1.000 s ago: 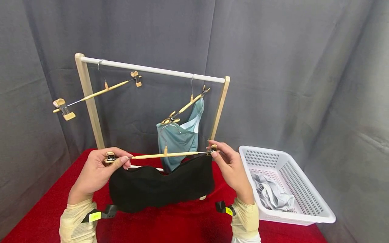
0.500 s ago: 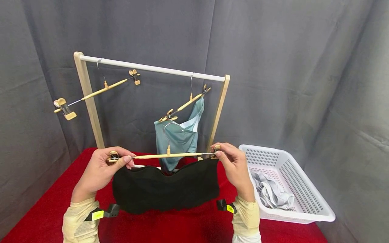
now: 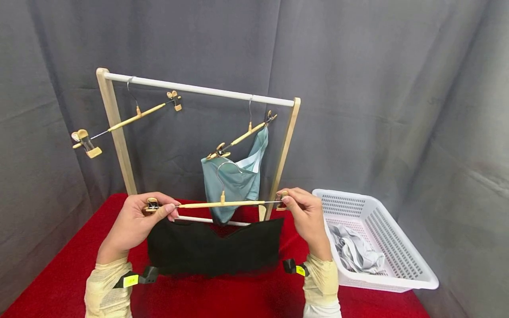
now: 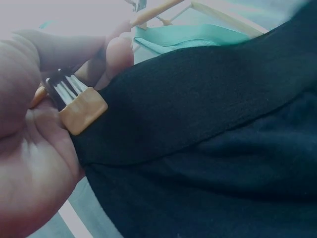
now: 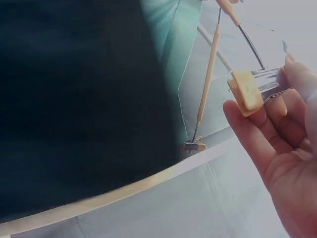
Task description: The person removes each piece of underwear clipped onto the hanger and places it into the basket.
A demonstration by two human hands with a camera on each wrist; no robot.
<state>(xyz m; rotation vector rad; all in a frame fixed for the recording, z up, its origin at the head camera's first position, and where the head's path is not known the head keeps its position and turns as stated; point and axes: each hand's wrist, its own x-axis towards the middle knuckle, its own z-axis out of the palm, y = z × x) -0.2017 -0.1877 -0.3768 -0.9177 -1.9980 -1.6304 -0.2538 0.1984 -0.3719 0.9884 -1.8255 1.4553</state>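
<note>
A wooden clip hanger [image 3: 222,204] with a metal hook is held level between my two hands in the head view. My left hand [image 3: 135,221] grips its left end, thumb along the bar. In the left wrist view, the left clip [image 4: 83,110] bites the corner of a black stretchy garment [image 4: 198,114]. My right hand [image 3: 308,216] pinches the right clip [image 5: 246,93], which has no cloth between its jaws in the right wrist view. The black garment's right corner hangs below that clip, apart from it.
Behind my hands stands a wooden rack with a white rail [image 3: 199,91]. An empty clip hanger [image 3: 137,118] and another one bearing teal underwear [image 3: 232,185] hang from it. A white basket [image 3: 381,212] with grey garments [image 3: 358,251] sits right on the red cloth [image 3: 207,300].
The black garment's right corner has come off the right clip and dropped slightly. Both hands have shifted a little to the right with the hanger.
</note>
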